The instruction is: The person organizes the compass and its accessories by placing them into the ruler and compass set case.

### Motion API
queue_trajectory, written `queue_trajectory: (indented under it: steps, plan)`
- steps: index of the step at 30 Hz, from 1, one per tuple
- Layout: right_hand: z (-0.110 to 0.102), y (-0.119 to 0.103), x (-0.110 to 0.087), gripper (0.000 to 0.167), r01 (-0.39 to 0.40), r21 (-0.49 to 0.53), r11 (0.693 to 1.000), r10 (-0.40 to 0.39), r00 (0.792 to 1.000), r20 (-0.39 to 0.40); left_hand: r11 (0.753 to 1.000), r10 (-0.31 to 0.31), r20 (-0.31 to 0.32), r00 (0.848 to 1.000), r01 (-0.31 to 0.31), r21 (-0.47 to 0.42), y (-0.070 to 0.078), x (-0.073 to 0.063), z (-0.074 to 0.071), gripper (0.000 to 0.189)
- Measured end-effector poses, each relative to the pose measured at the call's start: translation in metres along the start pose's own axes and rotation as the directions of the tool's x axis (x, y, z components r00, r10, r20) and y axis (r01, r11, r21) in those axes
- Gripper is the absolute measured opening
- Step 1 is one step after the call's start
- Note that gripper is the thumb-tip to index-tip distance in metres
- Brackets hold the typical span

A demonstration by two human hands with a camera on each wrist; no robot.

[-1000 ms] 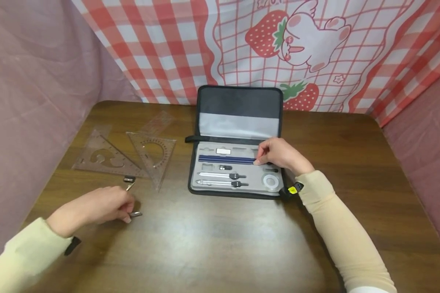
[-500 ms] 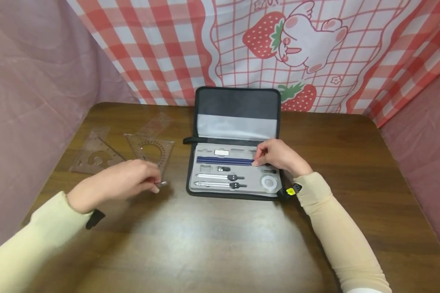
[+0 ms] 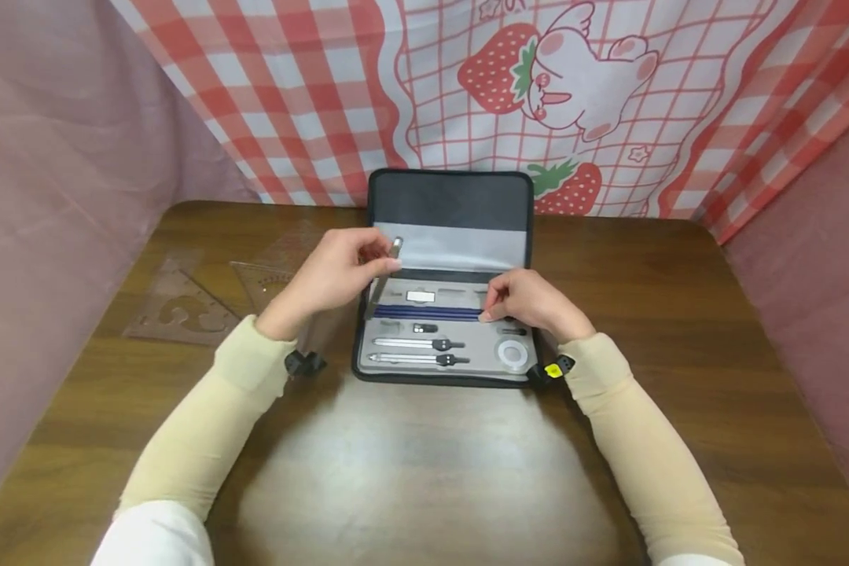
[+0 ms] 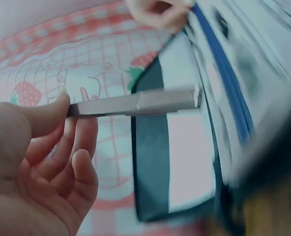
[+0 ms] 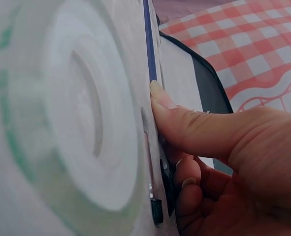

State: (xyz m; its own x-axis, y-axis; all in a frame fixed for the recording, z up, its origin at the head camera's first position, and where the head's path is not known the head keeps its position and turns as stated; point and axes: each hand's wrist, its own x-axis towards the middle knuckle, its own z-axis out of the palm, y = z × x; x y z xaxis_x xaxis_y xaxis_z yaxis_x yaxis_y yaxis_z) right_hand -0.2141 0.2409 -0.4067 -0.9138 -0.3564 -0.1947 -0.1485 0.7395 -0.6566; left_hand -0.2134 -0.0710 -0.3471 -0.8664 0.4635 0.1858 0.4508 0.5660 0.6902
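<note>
My left hand (image 3: 339, 271) pinches a slim silver-grey, pen-like tool (image 4: 140, 102) between thumb and fingers. In the head view the tool slants over the left side of an open zip case (image 3: 450, 200), its lower end near the left ends of the dark blue pencils (image 3: 424, 313). These pencils lie side by side in the grey foam insert. At their right ends is my right hand (image 3: 534, 303), thumb and fingers pinching there; in the right wrist view the thumb tip lies against a blue pencil (image 5: 150, 49). Below the pencils are two silver compasses (image 3: 406, 343).
A white eraser (image 3: 420, 296), a small black-and-silver piece (image 3: 425, 328) and a tape roll (image 3: 512, 354) sit in the insert. Clear set squares (image 3: 184, 310) lie at left on the wooden table (image 3: 424, 456), partly behind my left arm. A patterned cloth (image 3: 431, 86) hangs behind.
My left hand has moved right and up from the table's left side, carrying the tool over the case. The right hand stays at the pencils' ends.
</note>
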Motion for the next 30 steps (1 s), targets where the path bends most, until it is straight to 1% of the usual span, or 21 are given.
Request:
queue_trajectory:
  steps: [1,3,5,7,10,12,15,18,20,21,25,27,30]
  plan:
    - [0.001,-0.001,0.000,0.019,-0.002,0.004,1.000,0.002,1.000,0.003,0.999,-0.036,-0.015,0.999,0.035,-0.041,0.000,0.005,0.004,0.012]
    - [0.002,-0.001,0.001,0.018,-0.005,0.009,1.000,0.005,1.000,0.009,0.987,-0.097,-0.031,0.995,0.092,-0.131,0.000,0.015,0.013,0.014]
    - [0.003,-0.002,0.001,0.018,-0.009,0.009,1.000,0.009,1.000,0.009,0.971,-0.140,-0.032,0.990,0.131,-0.199,0.000,0.023,0.022,0.017]
    - [0.004,-0.002,0.001,0.018,-0.006,0.008,1.000,0.006,1.000,0.010,0.954,-0.166,-0.019,0.986,0.156,-0.256,0.000,0.030,0.032,0.019]
    - [0.004,-0.002,0.003,0.017,-0.002,0.001,1.000,0.002,1.000,0.010,0.934,-0.181,0.003,0.983,0.173,-0.314,-0.001,0.037,0.045,0.019]
    - [0.003,-0.002,0.003,0.017,-0.001,-0.003,1.000,0.001,1.000,0.012,0.928,-0.180,0.012,0.984,0.174,-0.330,-0.002,0.041,0.052,0.018]
    - [0.000,-0.002,0.000,0.016,-0.008,-0.025,1.000,0.008,1.000,0.009,0.924,-0.165,0.013,0.986,0.159,-0.346,-0.003,0.046,0.061,0.018]
    - [-0.001,-0.006,-0.001,0.016,0.011,-0.048,0.999,-0.012,1.000,-0.003,0.909,-0.164,0.008,0.986,0.154,-0.388,-0.004,0.047,0.064,0.020]
    - [-0.001,-0.008,-0.002,0.020,0.050,-0.038,0.998,-0.051,0.999,-0.013,0.889,-0.182,0.003,0.983,0.166,-0.428,-0.005,0.048,0.065,0.021]
    - [0.000,-0.010,-0.003,0.022,0.074,-0.021,0.997,-0.075,0.997,-0.015,0.874,-0.192,0.001,0.981,0.172,-0.454,-0.006,0.049,0.066,0.021]
    - [0.004,-0.016,-0.004,0.026,0.161,0.053,0.986,-0.159,0.987,-0.034,0.808,-0.244,0.001,0.970,0.204,-0.553,-0.010,0.050,0.068,0.020]
    - [0.006,-0.018,-0.004,0.025,0.179,0.060,0.982,-0.174,0.982,-0.068,0.776,-0.259,0.002,0.966,0.209,-0.595,-0.011,0.051,0.068,0.019]
    - [0.008,-0.021,-0.002,0.023,0.171,0.044,0.984,-0.163,0.977,-0.136,0.750,-0.268,-0.004,0.964,0.206,-0.628,-0.014,0.050,0.066,0.019]
